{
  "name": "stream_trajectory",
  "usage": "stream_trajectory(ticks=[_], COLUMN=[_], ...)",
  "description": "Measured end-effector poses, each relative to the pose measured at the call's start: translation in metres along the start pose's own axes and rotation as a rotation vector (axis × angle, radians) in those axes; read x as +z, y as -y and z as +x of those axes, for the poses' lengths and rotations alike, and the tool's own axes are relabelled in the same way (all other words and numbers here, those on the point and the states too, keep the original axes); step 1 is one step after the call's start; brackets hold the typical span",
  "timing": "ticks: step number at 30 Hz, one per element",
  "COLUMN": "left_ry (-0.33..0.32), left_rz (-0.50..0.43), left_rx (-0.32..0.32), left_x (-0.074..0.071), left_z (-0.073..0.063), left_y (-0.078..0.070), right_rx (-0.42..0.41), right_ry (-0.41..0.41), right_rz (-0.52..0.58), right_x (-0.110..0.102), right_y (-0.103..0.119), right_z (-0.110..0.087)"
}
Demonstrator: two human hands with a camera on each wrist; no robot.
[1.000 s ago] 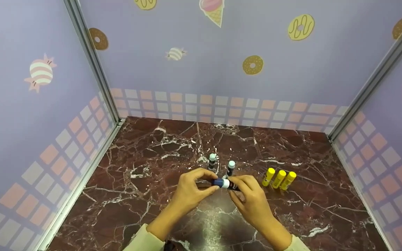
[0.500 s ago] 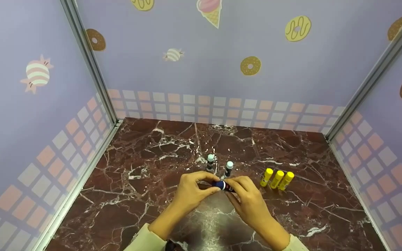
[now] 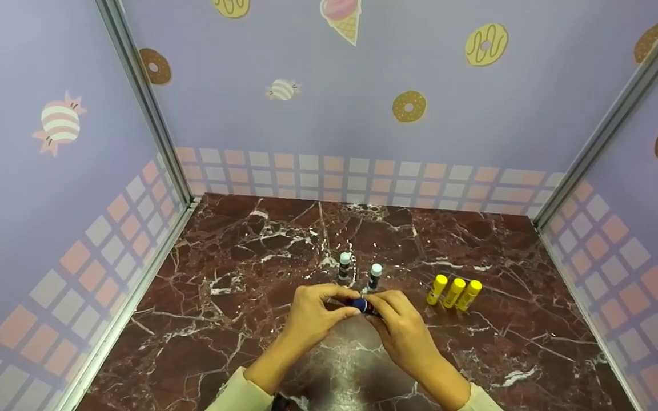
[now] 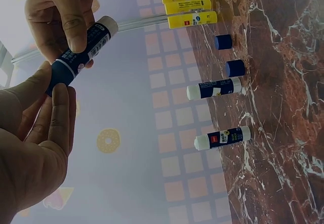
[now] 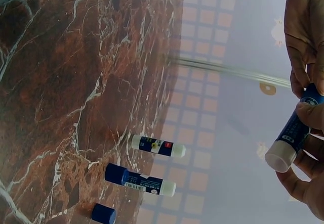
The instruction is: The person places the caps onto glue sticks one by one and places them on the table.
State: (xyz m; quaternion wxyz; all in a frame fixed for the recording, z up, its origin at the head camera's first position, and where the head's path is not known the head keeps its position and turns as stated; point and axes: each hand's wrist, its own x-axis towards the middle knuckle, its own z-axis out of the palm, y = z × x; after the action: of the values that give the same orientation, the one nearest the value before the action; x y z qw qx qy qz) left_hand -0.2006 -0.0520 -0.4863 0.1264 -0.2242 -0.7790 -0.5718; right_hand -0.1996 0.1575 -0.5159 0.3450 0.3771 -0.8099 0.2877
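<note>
Glue stick (image 4: 95, 43), a dark-blue printed plastic cylinder with a white base, is held between the two hands, above the brown-red marbled tabletop (image 3: 192, 319). The left hand (image 3: 317, 314) pinches its dark-blue plastic cap (image 4: 63, 73); the right hand (image 3: 403, 325) grips the barrel, leaving the white base bare. Cap and barrel meet with no clear gap; whether they are fully seated cannot be told. Keeping both parts in one line under an even pinch would probably serve best, since a tilt might catch the cap's edge. Just beyond the right hand stand two loose blue cylindrical plastic caps (image 4: 223, 42) (image 4: 235, 68), hidden in the head view. Beyond the fingertips, two uncapped blue glue sticks with whitish tops (image 3: 345, 265) (image 3: 375, 275) stand upright; a forward reach could knock them. Right of the right hand, three yellow cylindrical tubes (image 3: 453, 293) stand in a row. Farthest off rises the purple wall panel (image 3: 340, 114).
</note>
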Motion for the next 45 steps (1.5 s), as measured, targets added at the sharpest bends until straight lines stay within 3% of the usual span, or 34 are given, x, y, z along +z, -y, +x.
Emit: stream_trajectory(ticks=[15, 25, 38, 45], left_ry=[-0.009, -0.002, 0.023, 0.030], left_rz=[-0.045, -0.045, -0.082, -0.016], left_rx=[-0.022, -0.097, -0.072, -0.049], left_x=[0.001, 0.000, 0.006, 0.010], left_z=[-0.005, -0.007, -0.003, -0.003], left_y=[0.003, 0.006, -0.004, -0.006], right_rx=[0.003, 0.056, 0.122, 0.116], right_ry=[-0.006, 0.070, 0.049, 0.029], right_rz=[-0.011, -0.034, -0.064, -0.051], right_x=[0.007, 0.006, 0.001, 0.004], right_y=[0.004, 0.004, 0.004, 0.006], right_z=[-0.004, -0.005, -0.006, -0.006])
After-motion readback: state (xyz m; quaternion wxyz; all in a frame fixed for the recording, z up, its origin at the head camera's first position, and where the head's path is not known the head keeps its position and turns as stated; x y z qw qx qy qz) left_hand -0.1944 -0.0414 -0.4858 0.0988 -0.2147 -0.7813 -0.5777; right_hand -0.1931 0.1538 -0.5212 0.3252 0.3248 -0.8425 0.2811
